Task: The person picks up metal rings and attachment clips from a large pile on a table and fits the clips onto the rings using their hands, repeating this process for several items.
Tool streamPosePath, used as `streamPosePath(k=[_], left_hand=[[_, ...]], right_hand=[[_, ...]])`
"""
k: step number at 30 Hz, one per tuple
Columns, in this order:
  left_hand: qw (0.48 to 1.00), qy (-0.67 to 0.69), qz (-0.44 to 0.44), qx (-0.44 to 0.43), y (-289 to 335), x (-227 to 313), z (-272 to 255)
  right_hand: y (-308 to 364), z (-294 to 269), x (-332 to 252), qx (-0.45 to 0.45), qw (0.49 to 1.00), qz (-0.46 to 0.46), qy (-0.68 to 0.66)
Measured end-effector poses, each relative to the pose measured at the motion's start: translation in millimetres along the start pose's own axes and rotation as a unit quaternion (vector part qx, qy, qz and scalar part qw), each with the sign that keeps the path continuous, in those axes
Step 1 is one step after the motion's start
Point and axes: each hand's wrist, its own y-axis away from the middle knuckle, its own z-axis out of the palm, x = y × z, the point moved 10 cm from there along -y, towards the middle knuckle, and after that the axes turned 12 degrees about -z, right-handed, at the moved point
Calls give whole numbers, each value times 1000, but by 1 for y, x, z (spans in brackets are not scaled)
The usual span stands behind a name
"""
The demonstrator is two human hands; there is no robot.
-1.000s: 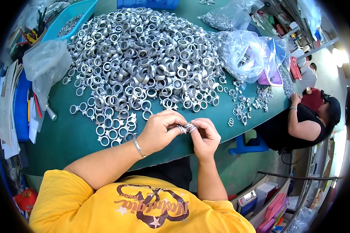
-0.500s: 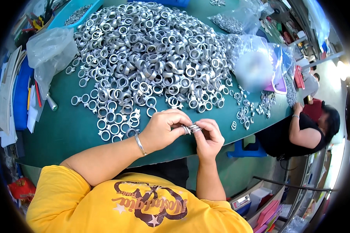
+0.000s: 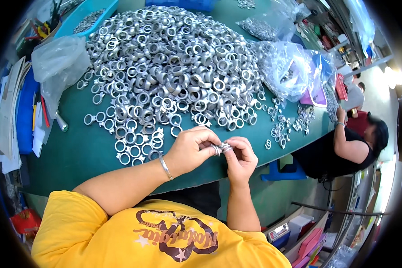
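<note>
Close together at the table's near edge, my two hands pinch small silver metal rings. My left hand (image 3: pixel 187 151), with a bangle on its wrist, has thumb and forefinger closed on a metal ring (image 3: pixel 217 150). My right hand (image 3: pixel 241 160) is closed on a metal ring (image 3: pixel 227 147) that meets the left one; the fingers partly hide how they touch. Just beyond lies a large heap of similar metal rings (image 3: pixel 178 58), many with a small lug on the side. Looser rings (image 3: pixel 129 138) spread from the heap towards my left forearm.
Small parts (image 3: pixel 281 129) and clear plastic bags (image 3: pixel 283 71) lie right of the heap on the green table (image 3: pixel 76 152). At the left are a crumpled bag (image 3: pixel 60 60), a blue tray (image 3: pixel 109 11) and papers (image 3: pixel 9 107). A co-worker (image 3: pixel 350 145) sits at the right.
The view has shifted slightly. My hands keep nearly the same pose, with the rings still pinched between them. A blurred white patch over the bags at the right is gone.
</note>
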Motion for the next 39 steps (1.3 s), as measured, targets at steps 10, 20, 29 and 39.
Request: streamPosePath(k=[10,20,29,39], left_hand=[[998,-63,-1,-4,0,0,0],[995,71,-73,0,0,-20,3],[998,47,-20,25,0,-2,-7],[993,93,-67,1,-3,-22,-1]], right_hand=[[-2,0,1,-4,999,-12,37],[4,-2,8,4,1000,12,27],[-1,-3,1,24,999,-2,-42],[-6,20,-12,-136,987,-42,79]])
